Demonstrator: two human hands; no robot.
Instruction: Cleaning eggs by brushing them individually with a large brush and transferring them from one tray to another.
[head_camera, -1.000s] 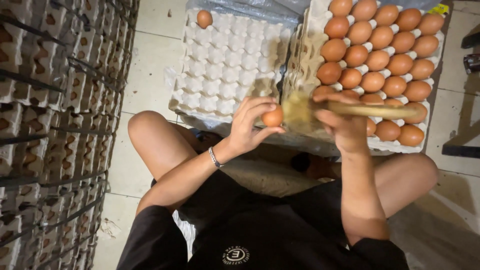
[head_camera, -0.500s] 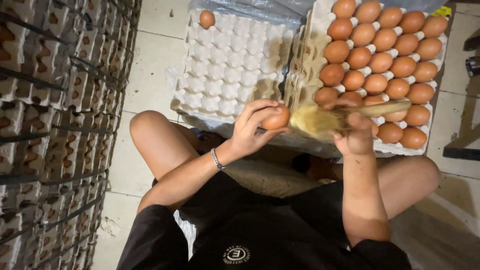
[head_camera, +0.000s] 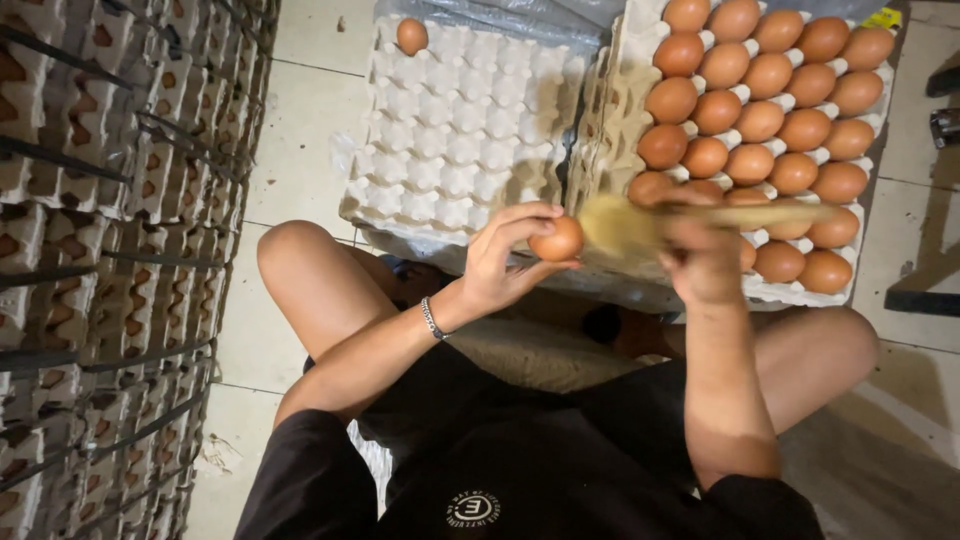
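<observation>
My left hand (head_camera: 505, 262) holds a brown egg (head_camera: 556, 240) by the fingertips, in front of my chest. My right hand (head_camera: 706, 262) grips a wooden-handled brush (head_camera: 640, 222) whose pale bristles touch the egg's right side; the brush is blurred. Behind my hands lies a white egg tray (head_camera: 470, 140) with a single brown egg (head_camera: 411, 35) at its far corner. To the right a second tray (head_camera: 850, 290) is almost full of brown eggs (head_camera: 760, 120).
Tall stacks of grey egg trays (head_camera: 110, 250) tied with black straps stand along the left. I sit on a tiled floor (head_camera: 300, 120) with bare knees spread. A cloth (head_camera: 540, 350) lies on my lap. Dark objects (head_camera: 945, 120) sit at the right edge.
My left hand has lifted the egg slightly and turned it. The brush has swung from below the egg to level against its right side.
</observation>
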